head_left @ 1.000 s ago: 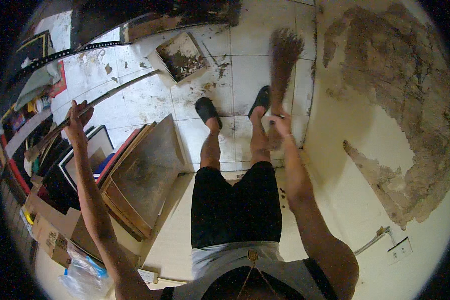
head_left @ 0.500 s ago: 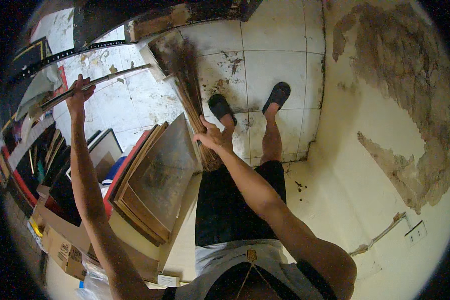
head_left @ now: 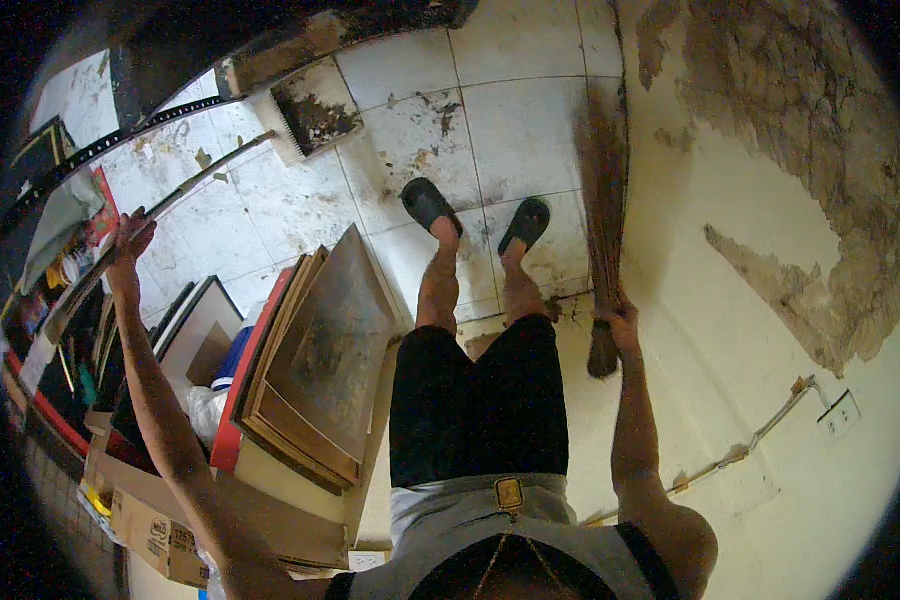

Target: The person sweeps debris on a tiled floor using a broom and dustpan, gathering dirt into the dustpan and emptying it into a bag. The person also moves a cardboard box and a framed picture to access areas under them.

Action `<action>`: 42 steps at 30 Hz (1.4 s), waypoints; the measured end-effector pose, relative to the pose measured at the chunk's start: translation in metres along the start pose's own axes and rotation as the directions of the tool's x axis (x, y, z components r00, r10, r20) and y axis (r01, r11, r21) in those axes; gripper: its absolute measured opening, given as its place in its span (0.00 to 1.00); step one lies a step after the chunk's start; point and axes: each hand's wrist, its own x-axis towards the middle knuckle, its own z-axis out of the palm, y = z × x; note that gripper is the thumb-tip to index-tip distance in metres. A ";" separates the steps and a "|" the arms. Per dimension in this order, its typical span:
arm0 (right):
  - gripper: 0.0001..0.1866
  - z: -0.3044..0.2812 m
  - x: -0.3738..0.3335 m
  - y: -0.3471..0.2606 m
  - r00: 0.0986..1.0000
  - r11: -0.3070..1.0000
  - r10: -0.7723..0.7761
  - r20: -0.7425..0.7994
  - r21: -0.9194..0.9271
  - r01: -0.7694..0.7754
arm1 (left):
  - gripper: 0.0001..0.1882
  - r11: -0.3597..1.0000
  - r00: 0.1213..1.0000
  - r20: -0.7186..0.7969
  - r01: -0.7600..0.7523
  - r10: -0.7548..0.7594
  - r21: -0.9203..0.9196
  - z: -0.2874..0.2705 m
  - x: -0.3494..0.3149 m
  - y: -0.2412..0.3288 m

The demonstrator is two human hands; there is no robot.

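My left hand (head_left: 130,243), stretched out to the left, grips the long handle of a dustpan (head_left: 282,128). The pan rests on the tiled floor at upper left centre, with dark dirt and debris (head_left: 320,108) in it. My right hand (head_left: 623,322) is closed round the stem of a straw broom (head_left: 601,215), near its butt end. The broom's bristles point away from me, beside the base of the right wall, and their far tips are blurred.
Framed panels (head_left: 315,350) lean in a stack at left, near a cardboard box (head_left: 155,530). A dark perforated metal bar (head_left: 110,142) crosses the upper left. Dirty tiles (head_left: 515,130) lie around my slippered feet; the right wall (head_left: 770,220) has peeling paint and an outlet (head_left: 838,412).
My right hand has swung the broom from beside the dustpan across to the right wall. My left hand still holds the dustpan handle. The view has shifted slightly.
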 end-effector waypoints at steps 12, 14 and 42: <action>0.41 0.358 -0.005 -0.051 0.941 0.995 -0.095 0.324 0.044 0.086 | 0.22 0.976 0.970 0.188 -0.181 0.156 0.125 0.055 0.032 0.013; 0.44 0.362 -0.017 -0.055 0.900 0.992 -0.102 0.424 0.105 0.063 | 0.22 0.978 0.973 0.180 -0.167 0.144 0.122 0.058 0.040 0.009; 0.14 0.155 -0.021 0.205 0.994 0.848 -0.109 -0.008 0.522 0.097 | 0.23 0.918 0.949 0.314 -0.113 -0.013 0.379 0.020 0.013 0.026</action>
